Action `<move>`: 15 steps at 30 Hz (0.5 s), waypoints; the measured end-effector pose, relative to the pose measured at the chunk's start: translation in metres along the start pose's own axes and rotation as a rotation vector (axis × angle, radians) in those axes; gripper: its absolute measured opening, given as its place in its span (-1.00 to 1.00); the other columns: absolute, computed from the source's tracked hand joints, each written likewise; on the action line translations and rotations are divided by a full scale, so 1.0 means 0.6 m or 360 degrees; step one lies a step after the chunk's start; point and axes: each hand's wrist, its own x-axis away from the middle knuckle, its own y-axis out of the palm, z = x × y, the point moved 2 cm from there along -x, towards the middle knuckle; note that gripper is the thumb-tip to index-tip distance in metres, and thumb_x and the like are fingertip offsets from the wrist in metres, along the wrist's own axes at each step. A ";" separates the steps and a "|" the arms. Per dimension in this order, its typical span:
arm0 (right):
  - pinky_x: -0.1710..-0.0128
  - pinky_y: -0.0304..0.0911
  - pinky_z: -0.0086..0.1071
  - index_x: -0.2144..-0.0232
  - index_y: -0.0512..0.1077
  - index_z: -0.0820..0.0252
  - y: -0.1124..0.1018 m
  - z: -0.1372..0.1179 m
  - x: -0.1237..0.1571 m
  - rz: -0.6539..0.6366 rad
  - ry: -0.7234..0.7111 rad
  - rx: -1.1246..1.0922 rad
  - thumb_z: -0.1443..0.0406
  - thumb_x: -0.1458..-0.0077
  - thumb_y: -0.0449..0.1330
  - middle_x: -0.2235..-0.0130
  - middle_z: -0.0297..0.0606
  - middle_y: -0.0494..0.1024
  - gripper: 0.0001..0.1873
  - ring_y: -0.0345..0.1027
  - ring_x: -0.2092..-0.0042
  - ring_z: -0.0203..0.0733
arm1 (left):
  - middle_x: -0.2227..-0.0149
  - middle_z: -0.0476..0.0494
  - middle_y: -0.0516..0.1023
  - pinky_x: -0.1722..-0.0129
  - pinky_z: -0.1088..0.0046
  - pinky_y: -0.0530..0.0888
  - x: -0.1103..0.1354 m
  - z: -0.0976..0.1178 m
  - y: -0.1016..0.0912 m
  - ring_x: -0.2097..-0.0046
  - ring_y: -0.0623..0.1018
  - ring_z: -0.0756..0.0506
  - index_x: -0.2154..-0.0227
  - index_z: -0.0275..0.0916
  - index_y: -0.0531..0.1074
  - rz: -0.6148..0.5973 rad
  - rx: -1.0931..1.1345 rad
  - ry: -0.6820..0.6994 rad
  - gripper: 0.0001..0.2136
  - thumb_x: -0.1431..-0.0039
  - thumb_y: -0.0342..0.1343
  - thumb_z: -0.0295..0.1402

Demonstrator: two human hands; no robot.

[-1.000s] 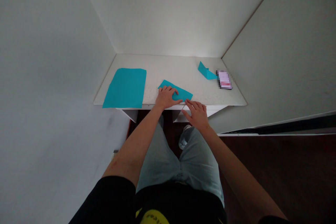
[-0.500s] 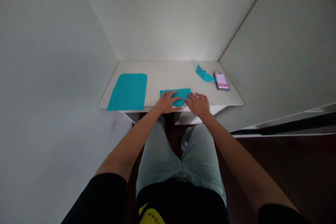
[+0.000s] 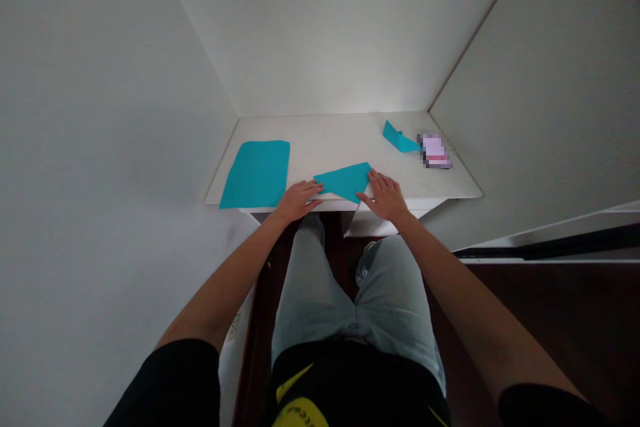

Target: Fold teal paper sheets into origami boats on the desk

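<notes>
Teal folded paper (image 3: 345, 181), sheet (image 3: 256, 173) left, scrap (image 3: 399, 139) right

Left hand (image 3: 296, 199) and right hand (image 3: 386, 195) rest palm-down, seemingly flat.

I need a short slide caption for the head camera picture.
Left hand and right hand touch a folded teal paper on a white desk, beside a flat teal sheet.

Soft, dim indoor light, brightest on the back wall (image 3: 350, 90) just above the surface (image 3: 330, 140); the floor (image 3: 550, 300) lies in deep shadow. Wide-angle distortion bends wall edges outward. A pixelated patch (image 3: 436, 150) masks one object; focus is otherwise even.
</notes>
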 end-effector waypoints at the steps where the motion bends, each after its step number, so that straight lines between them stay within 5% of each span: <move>1: -0.44 0.03 0.19 -0.53 0.17 0.29 -0.001 0.000 0.000 -0.0002 0.0001 -0.0003 -0.21 -0.46 -0.10 -0.54 0.11 0.23 -0.09 0.16 -0.48 0.34 | -0.31 -0.22 0.61 -0.45 0.02 0.36 -0.001 0.003 -0.001 -0.39 0.52 -0.25 -0.25 -0.14 0.57 0.0026 -0.0005 -0.0009 -0.62 -0.45 0.24 -0.20; 8: -0.44 0.04 0.18 -0.50 0.24 0.22 -0.007 0.001 0.000 -0.0081 -0.0007 -0.0014 -0.22 -0.46 -0.13 -0.53 0.00 0.27 -0.13 0.13 -0.50 0.31 | -0.06 -0.16 0.76 -0.26 0.11 0.48 0.001 0.014 -0.001 -0.15 0.66 -0.23 -0.02 -0.09 0.69 0.0168 0.0019 -0.0064 -0.80 -0.43 0.27 -0.25; 15: -0.43 0.05 0.19 -0.51 0.23 0.20 -0.005 -0.002 -0.001 -0.0039 -0.0002 0.0010 -0.24 -0.45 -0.14 -0.51 0.01 0.31 -0.11 0.15 -0.48 0.34 | 0.08 -0.17 0.74 -0.15 0.15 0.47 -0.031 0.022 -0.009 -0.02 0.63 -0.22 0.12 -0.13 0.71 0.0100 -0.0023 -0.0226 -0.85 -0.45 0.23 -0.28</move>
